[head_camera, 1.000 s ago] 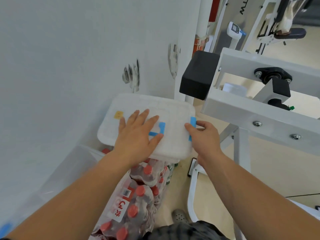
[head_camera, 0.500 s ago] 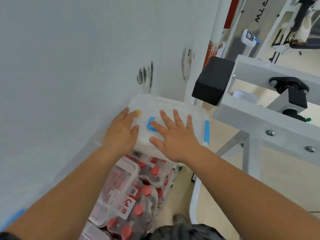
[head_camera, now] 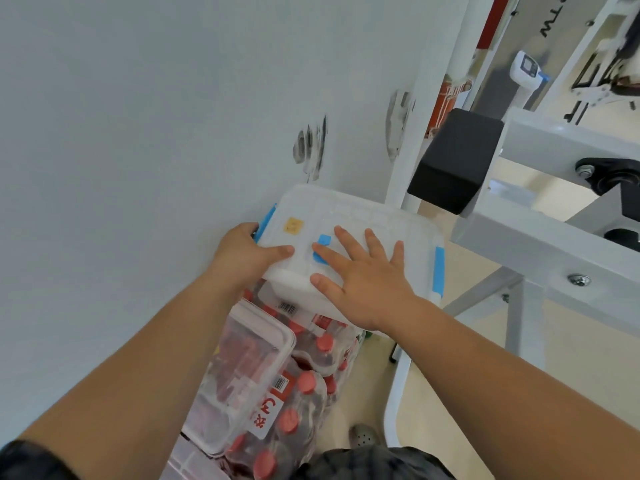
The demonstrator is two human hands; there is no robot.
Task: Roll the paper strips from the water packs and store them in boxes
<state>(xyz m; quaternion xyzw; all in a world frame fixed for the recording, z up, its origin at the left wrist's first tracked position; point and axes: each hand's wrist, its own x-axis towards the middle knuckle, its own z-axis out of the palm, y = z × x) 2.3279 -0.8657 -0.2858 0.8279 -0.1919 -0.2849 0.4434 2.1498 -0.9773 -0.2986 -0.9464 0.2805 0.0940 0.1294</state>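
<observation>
The box (head_camera: 363, 216) is steadied atop the packs (head_camera: 304, 393): its left edge is gripped by the left hand (head_camera: 242, 254), while the right hand (head_camera: 367, 282) is spread flat on top, probably to press it closed. No strips are seen.

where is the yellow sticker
Head view: the yellow sticker sits on the lid, left part, beyond the left hand, beside the blue tape.

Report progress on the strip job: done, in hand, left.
Done: the lid is on the white box, which sits atop the water packs. In hand: the right hand presses flat on the lid while the left hand grips the box's left edge at the blue latch. Left: no paper strips show, so remaining rolling cannot be told; a clear box lies lower down.
</observation>
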